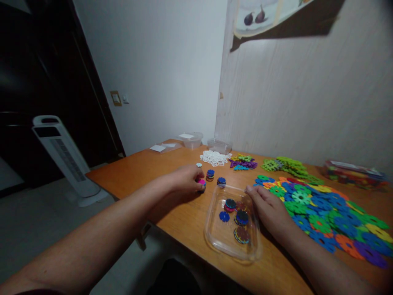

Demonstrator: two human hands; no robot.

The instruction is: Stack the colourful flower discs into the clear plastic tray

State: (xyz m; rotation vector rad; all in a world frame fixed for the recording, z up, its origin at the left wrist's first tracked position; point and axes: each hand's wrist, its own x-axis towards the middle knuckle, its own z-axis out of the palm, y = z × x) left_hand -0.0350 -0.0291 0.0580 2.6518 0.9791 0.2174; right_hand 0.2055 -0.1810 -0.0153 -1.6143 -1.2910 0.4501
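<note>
My left hand [188,178] reaches over the table, its fingers closed around a small stack of notched plastic discs [202,182] with a pink one on top. Just beyond it are a white disc [199,165] and a stack with a blue top [210,173]. Another blue-topped stack [221,180] stands behind the clear plastic container [211,241]. My right hand [268,207] holds this container by its far right rim, thumb at the edge. Inside lie several short disc stacks [241,218] and a single blue disc [224,216].
Large coloured discs [325,209] spread across the right of the table. Behind are white pieces [215,157], purple and yellow pieces [244,162], green pieces [287,166], clear tubs [192,141] and a filled bag [356,174]. A white tower fan [66,159] stands left on the floor.
</note>
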